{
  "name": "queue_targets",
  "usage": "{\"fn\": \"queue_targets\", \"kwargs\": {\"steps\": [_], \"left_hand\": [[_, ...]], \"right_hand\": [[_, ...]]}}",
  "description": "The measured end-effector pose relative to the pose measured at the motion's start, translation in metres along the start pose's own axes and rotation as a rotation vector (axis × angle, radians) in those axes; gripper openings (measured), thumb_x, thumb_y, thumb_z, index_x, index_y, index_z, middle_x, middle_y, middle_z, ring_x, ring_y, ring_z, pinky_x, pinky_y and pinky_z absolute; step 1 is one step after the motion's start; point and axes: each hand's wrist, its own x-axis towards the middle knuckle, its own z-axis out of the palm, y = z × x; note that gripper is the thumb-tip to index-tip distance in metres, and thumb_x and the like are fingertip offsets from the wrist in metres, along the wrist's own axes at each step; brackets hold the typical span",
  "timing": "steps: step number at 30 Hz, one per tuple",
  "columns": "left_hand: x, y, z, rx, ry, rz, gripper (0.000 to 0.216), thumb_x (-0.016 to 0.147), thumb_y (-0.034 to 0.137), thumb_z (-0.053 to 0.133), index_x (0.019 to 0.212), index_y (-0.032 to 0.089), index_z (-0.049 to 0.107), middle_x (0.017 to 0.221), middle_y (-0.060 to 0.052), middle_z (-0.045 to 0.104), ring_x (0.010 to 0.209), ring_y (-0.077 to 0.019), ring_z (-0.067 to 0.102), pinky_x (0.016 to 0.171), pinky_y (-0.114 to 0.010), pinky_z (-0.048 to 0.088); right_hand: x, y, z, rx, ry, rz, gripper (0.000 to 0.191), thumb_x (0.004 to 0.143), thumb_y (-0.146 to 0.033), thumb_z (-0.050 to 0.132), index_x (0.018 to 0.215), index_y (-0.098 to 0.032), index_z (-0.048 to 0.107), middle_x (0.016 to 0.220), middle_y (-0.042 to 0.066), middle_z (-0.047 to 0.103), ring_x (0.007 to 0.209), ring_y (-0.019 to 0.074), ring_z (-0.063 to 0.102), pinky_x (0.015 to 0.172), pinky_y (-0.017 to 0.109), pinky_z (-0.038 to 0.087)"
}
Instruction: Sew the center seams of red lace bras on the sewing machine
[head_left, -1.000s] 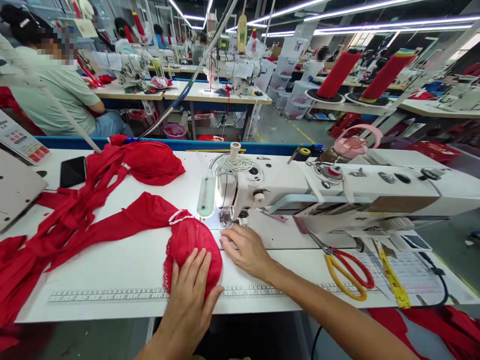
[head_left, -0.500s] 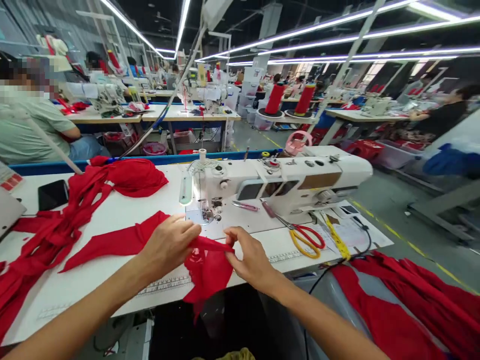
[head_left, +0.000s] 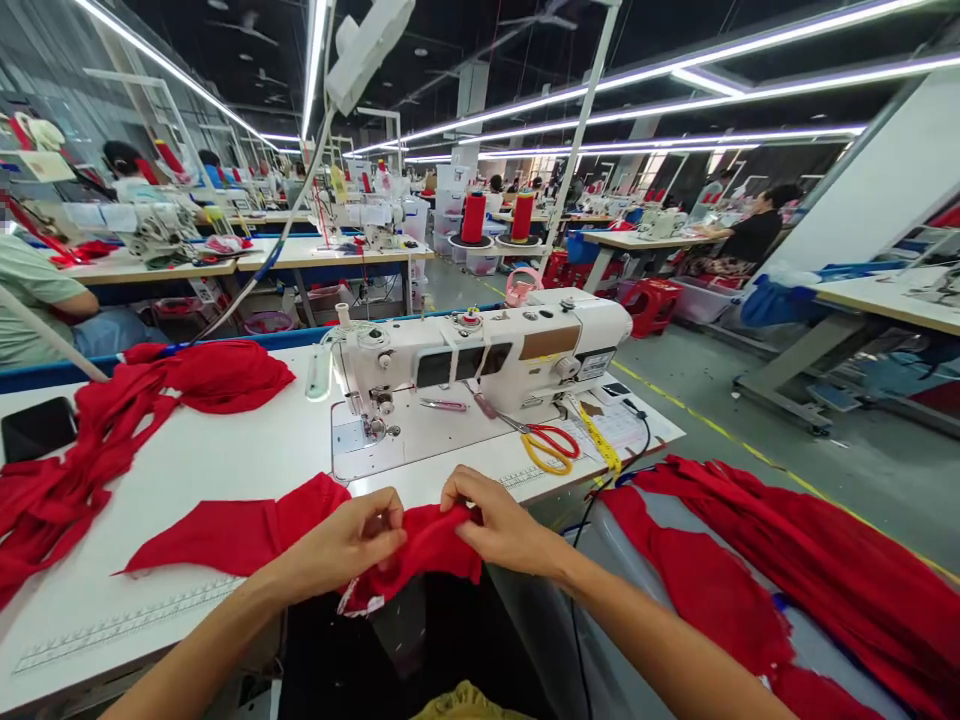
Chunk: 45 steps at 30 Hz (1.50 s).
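Observation:
Between my two hands a piece of red fabric is held up at the front edge of the sewing table. My left hand pinches it on one side, thumb against fingers. On the other side my right hand grips the cloth between thumb and fingertips. Part of the same or a joined red piece stretches left over the tabletop; the join is hidden behind my left hand. A pale edge shows at the cloth's lower left. Just beyond my hands stands a white sewing machine, its needle area apart from the cloth.
Scissors with red and yellow handles and a small pink-handled tool lie by the machine. A yellow tape measure hangs at right. More red fabric heaps at left beside a phone; a grey bin holds red cloth.
My hands have drawn the red fabric back from the machine, toward me. The cloth has been turned and bunched between them, showing a pale edge. The view has swung right.

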Motion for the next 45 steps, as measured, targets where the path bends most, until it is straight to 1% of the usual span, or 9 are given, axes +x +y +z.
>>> {"fn": "queue_targets", "kwargs": {"steps": [5, 10, 12, 18, 23, 28, 34, 41, 45], "left_hand": [[0.014, -0.002, 0.019, 0.144, -0.153, 0.096, 0.032, 0.089, 0.052, 0.056, 0.096, 0.020, 0.052, 0.084, 0.002, 0.053, 0.075, -0.0138, 0.050, 0.065, -0.026, 0.041], [0.036, -0.001, 0.024, 0.398, 0.213, 0.245, 0.019, 0.083, 0.024, 0.050, 0.071, 0.022, 0.035, 0.068, 0.006, 0.038, 0.064, -0.0132, 0.038, 0.059, -0.026, 0.030], [0.044, 0.000, 0.021, 0.479, 0.283, 0.327, 0.018, 0.073, 0.013, 0.045, 0.069, 0.022, 0.031, 0.068, 0.005, 0.038, 0.066, -0.0142, 0.037, 0.060, -0.027, 0.027], [0.058, 0.005, 0.014, 0.569, 0.215, 0.417, 0.016, 0.066, 0.008, 0.045, 0.068, 0.021, 0.037, 0.072, 0.003, 0.044, 0.068, -0.0150, 0.042, 0.064, -0.028, 0.029], [0.057, 0.012, 0.014, 0.352, -0.001, 0.299, 0.010, 0.080, 0.030, 0.062, 0.080, 0.021, 0.059, 0.085, 0.002, 0.056, 0.078, -0.0160, 0.052, 0.070, -0.027, 0.039], [0.053, 0.015, 0.014, 0.264, -0.080, 0.296, 0.019, 0.088, 0.035, 0.056, 0.083, 0.020, 0.065, 0.085, 0.000, 0.059, 0.077, -0.0153, 0.053, 0.075, -0.027, 0.042], [0.049, 0.021, 0.009, 0.340, -0.115, 0.274, 0.025, 0.090, 0.040, 0.055, 0.081, 0.019, 0.066, 0.081, 0.000, 0.058, 0.070, -0.0142, 0.050, 0.066, -0.026, 0.039], [0.026, 0.054, -0.017, 0.568, -0.197, 0.299, 0.026, 0.089, 0.040, 0.057, 0.079, 0.019, 0.068, 0.077, -0.001, 0.064, 0.071, -0.0157, 0.053, 0.062, -0.025, 0.037], [0.012, 0.053, -0.026, 0.503, -0.192, 0.248, 0.034, 0.089, 0.048, 0.056, 0.073, 0.018, 0.063, 0.065, 0.001, 0.054, 0.063, -0.0129, 0.045, 0.057, -0.024, 0.033]], "right_hand": [[-0.014, -0.003, -0.008, -0.104, 0.066, -0.051, 0.029, 0.072, -0.004, 0.045, 0.093, -0.022, 0.053, 0.087, 0.001, 0.057, 0.080, 0.0164, 0.053, 0.071, 0.027, 0.043], [-0.024, -0.009, -0.024, -0.223, 0.035, 0.077, 0.031, 0.077, -0.019, 0.061, 0.108, -0.021, 0.059, 0.091, 0.001, 0.060, 0.078, 0.0167, 0.054, 0.072, 0.028, 0.043], [-0.026, -0.012, -0.031, -0.151, 0.018, 0.124, 0.029, 0.080, -0.026, 0.064, 0.109, -0.020, 0.061, 0.091, 0.001, 0.061, 0.078, 0.0158, 0.054, 0.073, 0.028, 0.043], [-0.034, -0.008, -0.045, 0.084, 0.042, 0.224, 0.010, 0.086, -0.029, 0.063, 0.085, -0.019, 0.061, 0.081, -0.001, 0.057, 0.073, 0.0130, 0.050, 0.068, 0.025, 0.041], [-0.041, -0.002, -0.053, 0.239, -0.041, 0.306, 0.029, 0.092, -0.045, 0.061, 0.083, -0.018, 0.059, 0.078, -0.001, 0.056, 0.071, 0.0121, 0.047, 0.066, 0.025, 0.040], [-0.044, 0.000, -0.059, 0.313, -0.117, 0.361, 0.044, 0.089, -0.061, 0.060, 0.084, -0.017, 0.059, 0.075, -0.002, 0.053, 0.069, 0.0115, 0.044, 0.063, 0.024, 0.038], [-0.046, -0.007, -0.068, 0.289, -0.203, 0.334, 0.040, 0.088, -0.057, 0.063, 0.085, -0.017, 0.060, 0.078, -0.001, 0.057, 0.072, 0.0124, 0.048, 0.067, 0.024, 0.041], [-0.046, -0.027, -0.086, 0.159, -0.190, 0.275, 0.034, 0.092, -0.051, 0.060, 0.085, -0.017, 0.061, 0.078, -0.001, 0.057, 0.074, 0.0128, 0.050, 0.067, 0.024, 0.042], [-0.047, -0.034, -0.091, 0.131, -0.184, 0.260, 0.037, 0.092, -0.054, 0.059, 0.087, -0.017, 0.061, 0.079, -0.001, 0.058, 0.074, 0.0129, 0.049, 0.065, 0.024, 0.042]]}}
